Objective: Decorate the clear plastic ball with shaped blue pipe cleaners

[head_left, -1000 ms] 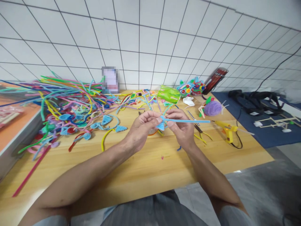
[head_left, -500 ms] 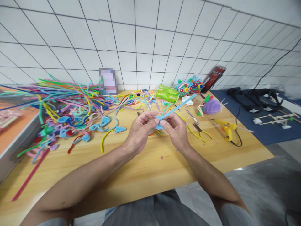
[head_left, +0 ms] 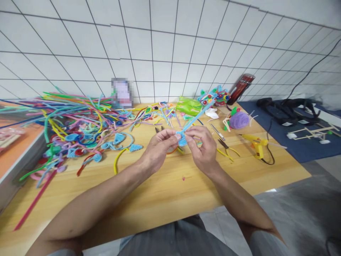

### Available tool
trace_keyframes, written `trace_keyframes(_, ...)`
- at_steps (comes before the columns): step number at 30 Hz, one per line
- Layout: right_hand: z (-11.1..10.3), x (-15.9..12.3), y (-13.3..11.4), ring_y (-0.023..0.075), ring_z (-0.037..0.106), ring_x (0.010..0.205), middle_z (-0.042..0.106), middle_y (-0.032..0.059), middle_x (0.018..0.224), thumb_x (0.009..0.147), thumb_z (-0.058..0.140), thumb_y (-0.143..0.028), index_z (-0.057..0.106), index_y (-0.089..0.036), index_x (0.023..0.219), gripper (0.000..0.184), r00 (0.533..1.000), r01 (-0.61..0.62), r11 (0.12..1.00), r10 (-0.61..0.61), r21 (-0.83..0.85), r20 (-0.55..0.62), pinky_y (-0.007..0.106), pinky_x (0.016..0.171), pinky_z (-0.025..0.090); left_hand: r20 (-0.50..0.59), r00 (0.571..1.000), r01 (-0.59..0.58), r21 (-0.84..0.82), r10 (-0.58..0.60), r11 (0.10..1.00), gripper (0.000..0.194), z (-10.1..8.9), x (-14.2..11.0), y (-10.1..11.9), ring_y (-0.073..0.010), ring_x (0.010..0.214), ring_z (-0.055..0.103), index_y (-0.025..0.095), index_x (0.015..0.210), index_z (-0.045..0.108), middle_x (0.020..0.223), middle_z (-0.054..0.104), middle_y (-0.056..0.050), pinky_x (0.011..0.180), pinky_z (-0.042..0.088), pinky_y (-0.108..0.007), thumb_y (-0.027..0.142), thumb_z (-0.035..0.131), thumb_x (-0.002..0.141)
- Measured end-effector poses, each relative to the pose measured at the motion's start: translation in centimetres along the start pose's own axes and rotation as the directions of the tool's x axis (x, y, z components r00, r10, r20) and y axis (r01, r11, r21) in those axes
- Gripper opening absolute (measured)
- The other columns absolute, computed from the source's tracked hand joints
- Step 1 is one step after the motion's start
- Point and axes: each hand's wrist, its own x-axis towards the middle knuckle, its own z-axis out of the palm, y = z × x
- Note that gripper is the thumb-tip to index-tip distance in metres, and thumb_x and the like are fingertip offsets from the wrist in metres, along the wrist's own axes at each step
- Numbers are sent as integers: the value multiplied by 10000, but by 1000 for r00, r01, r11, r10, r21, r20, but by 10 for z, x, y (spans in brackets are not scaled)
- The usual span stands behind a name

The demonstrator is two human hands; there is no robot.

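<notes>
Between my two hands, above the middle of the table, is a light blue pipe cleaner (head_left: 197, 117) bent into a small compact shape at its lower end. Its long free end sticks up and to the right. My left hand (head_left: 162, 147) pinches the left side of the folded part with thumb and fingers. On its right side my right hand (head_left: 203, 147) is closed, thumb against fingers. A round roll, partly hidden, lies on the table behind the hands. Blue triangular pieces (head_left: 135, 147) of coiled pipe cleaner rest left of my left hand.
A heap of coloured pipe cleaners (head_left: 77, 110) covers the table's left. To the right lie pliers (head_left: 226, 149), a craft knife (head_left: 217, 132), a yellow glue gun (head_left: 257, 144) and a purple ball (head_left: 239, 120). A green packet (head_left: 188, 106) and a red flask (head_left: 242, 88) are by the wall.
My right hand has shifted slightly right and its fingers have lifted around the blue pipe cleaner. The free end now points more steeply upward. My left hand stays nearly in place.
</notes>
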Motion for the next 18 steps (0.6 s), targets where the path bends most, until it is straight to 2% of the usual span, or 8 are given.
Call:
trace_keyframes(2, 1, -1, -1, 230, 730, 1057, 772, 45, 1092, 991, 651, -159, 700, -307, 1182, 246, 997, 78, 994, -76, -82, 33, 443, 930, 607, -7, 1000, -15, -23, 15, 1000, 337, 1, 0, -1, -97, 677, 606, 175, 823, 743, 740, 691, 13, 650, 486, -215, 352, 969, 647)
trace_keyframes(6, 2, -3, 0, 250, 738, 1069, 766, 75, 1138, 1002, 631, -155, 686, -313, 1283, 326, 993, 118, 976, -112, -185, 45, 462, 915, 631, -18, 998, -66, -27, 66, 997, 362, 2, -1, -4, -95, 675, 614, 174, 846, 747, 759, 708, 18, 678, 495, -228, 353, 978, 632)
trace_keyframes(10, 2, -3, 2, 257, 738, 1075, 768, 80, 1138, 998, 622, -137, 662, -310, 1320, 367, 989, 144, 973, -139, -182, 41, 463, 919, 633, 4, 995, -95, -22, 95, 995, 348, 2, -2, -4, -89, 656, 599, 187, 862, 748, 759, 708, 24, 633, 470, -218, 368, 967, 662)
trace_keyframes(15, 0, -4, 3, 259, 735, 1065, 755, 76, 1174, 962, 658, -107, 595, -343, 1428, 526, 977, 214, 959, -214, -185, 21, 454, 902, 633, -9, 994, -105, 3, 105, 994, 308, 3, -4, -2, -96, 683, 614, 186, 851, 749, 772, 716, 15, 629, 465, -213, 346, 952, 684)
trace_keyframes(18, 0, -5, 3, 266, 732, 1075, 746, 86, 1183, 970, 644, -120, 617, -340, 1421, 502, 979, 206, 959, -200, -196, 51, 458, 903, 629, -7, 994, -112, 23, 112, 993, 294, 3, -5, -2, -99, 691, 613, 185, 843, 745, 768, 711, 15, 627, 459, -214, 336, 948, 692)
